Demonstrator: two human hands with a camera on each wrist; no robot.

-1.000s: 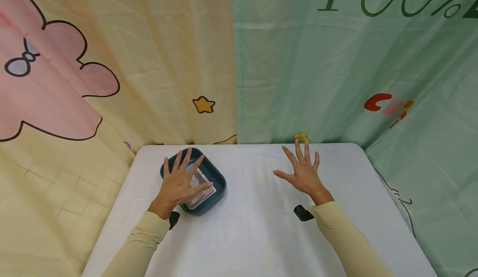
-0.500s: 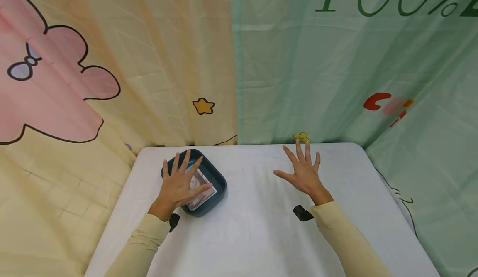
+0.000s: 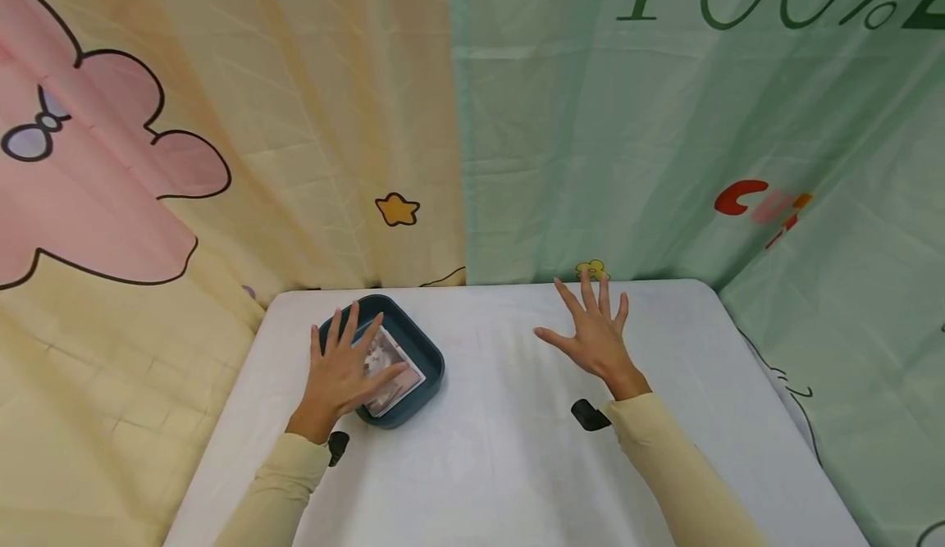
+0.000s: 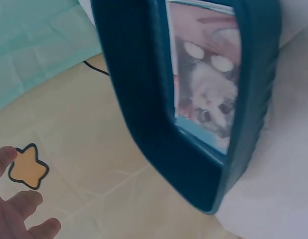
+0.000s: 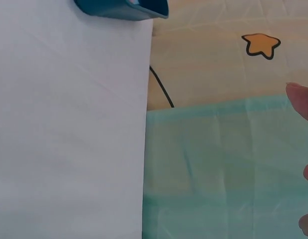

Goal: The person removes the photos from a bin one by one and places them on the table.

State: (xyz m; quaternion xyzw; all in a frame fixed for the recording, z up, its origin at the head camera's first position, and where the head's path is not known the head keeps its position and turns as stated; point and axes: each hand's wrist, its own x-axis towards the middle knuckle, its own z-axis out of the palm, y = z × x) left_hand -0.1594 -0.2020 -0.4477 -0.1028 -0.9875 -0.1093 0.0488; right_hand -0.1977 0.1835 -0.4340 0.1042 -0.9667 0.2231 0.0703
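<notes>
A dark teal plastic tray (image 3: 434,379) with rounded corners sits on the left part of the table. Inside it lies a glossy picture of a kitten (image 3: 402,389), seen closer as a kitten picture (image 4: 209,84) in the left wrist view. My left hand (image 3: 335,379), fingers spread and palm down, overlaps the tray's left side in the head view and holds nothing; it hides part of the tray and picture. Over the right half of the table my right hand (image 3: 596,344) is also spread, with nothing in it. Its fingertips (image 5: 301,102) show at the right wrist view's edge.
A white cloth covers the table (image 3: 487,448). Behind it hang a yellow curtain (image 3: 325,161) and a green curtain (image 3: 561,145), with another stretch of green at the right side. Each wrist carries a small black camera, such as the right wrist camera (image 3: 591,416).
My left hand has shifted slightly left across the tray, uncovering a bit more of the picture. The right hand stays spread in nearly the same place. The head view has shifted a little.
</notes>
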